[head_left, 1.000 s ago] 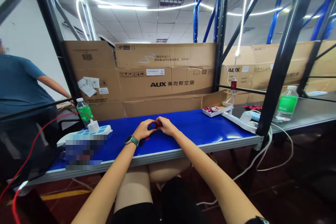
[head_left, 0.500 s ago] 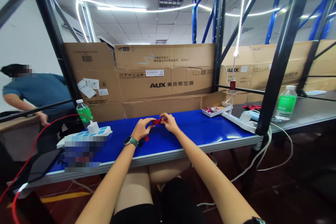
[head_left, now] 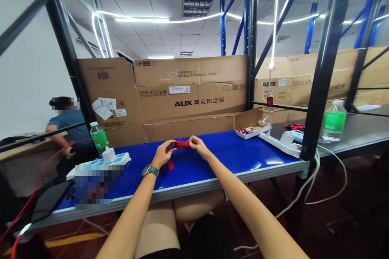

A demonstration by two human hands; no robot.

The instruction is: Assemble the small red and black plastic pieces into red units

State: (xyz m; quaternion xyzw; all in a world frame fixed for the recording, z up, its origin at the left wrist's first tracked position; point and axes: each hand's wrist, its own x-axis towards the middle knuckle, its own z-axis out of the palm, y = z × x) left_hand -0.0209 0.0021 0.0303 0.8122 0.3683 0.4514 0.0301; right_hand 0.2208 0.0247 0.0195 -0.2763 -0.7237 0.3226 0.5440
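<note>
Red strip [head_left: 182, 144] stretches, in the head view, over the blue tabletop [head_left: 225, 160], long axis left to right between 2 hands; left hand [head_left: 162, 155] and right hand [head_left: 199, 146] each pinch 1 end, fingertips nearly together, neither hand nearer.

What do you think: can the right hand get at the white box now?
Probably yes: between the right hand and the white box, blue tabletop shows, and the box is open on top. The hand seems to hold the red piece, so it may first need to let go.
</note>
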